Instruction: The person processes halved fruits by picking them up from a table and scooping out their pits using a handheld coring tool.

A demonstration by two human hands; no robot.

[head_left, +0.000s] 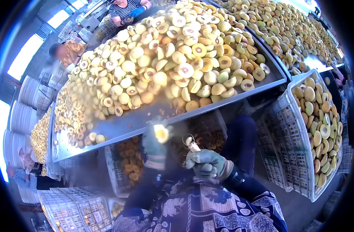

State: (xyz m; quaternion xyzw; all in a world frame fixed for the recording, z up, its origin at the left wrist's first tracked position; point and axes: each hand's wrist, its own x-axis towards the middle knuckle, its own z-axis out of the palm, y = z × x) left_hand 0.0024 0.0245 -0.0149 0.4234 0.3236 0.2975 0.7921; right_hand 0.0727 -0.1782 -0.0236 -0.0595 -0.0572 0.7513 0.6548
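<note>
My left hand, in a pale glove, is held up just below the table's front edge. A yellow peach half sits in its fingers; hand and fruit are blurred. My right hand, in a grey-green glove, is closed around the handle of a pitting tool. The tool's thin metal loop points up and left, apart from the peach half. Beyond both hands, a large heap of halved peaches covers much of the metal table; many halves still show their pits.
A white crate of peach halves stands to my right. Under the table edge are another crate with orange-yellow halves and dark scraps. Crates stand at lower left. Co-workers are around the table. A second heap lies behind.
</note>
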